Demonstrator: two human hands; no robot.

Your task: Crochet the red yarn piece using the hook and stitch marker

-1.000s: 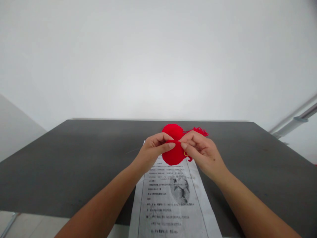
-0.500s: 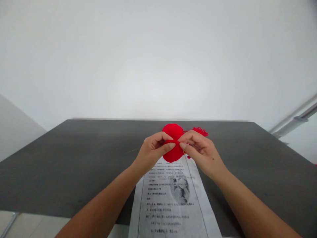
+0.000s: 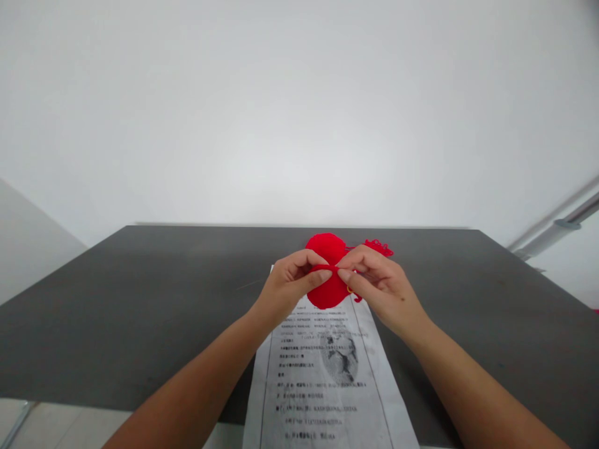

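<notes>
A red crocheted-looking piece (image 3: pixel 326 294) is pinched along its upper fold between both hands. My left hand (image 3: pixel 292 274) closes thumb and fingers on the fold from the left. From the other side my right hand (image 3: pixel 374 274) pinches it, fingertips almost touching the left ones. Just beyond the fingers shows another rounded red part (image 3: pixel 326 245); whether it belongs to the same piece I cannot tell. A small yellow ring (image 3: pixel 349 289) and a curl of red yarn (image 3: pixel 358 299) peek out beside my right thumb.
Under the hands lies a printed sheet (image 3: pixel 313 374) with text and a dark oval picture, reaching over the near edge of the dark grey table (image 3: pixel 140 312). Loose curly red yarn (image 3: pixel 379 248) rests behind my right hand. A white wall (image 3: pixel 299 125) stands behind the table.
The lower part of the red piece hangs slightly lower, and the yellow ring and yarn curl show more. Both hands stay almost in place, still pinching.
</notes>
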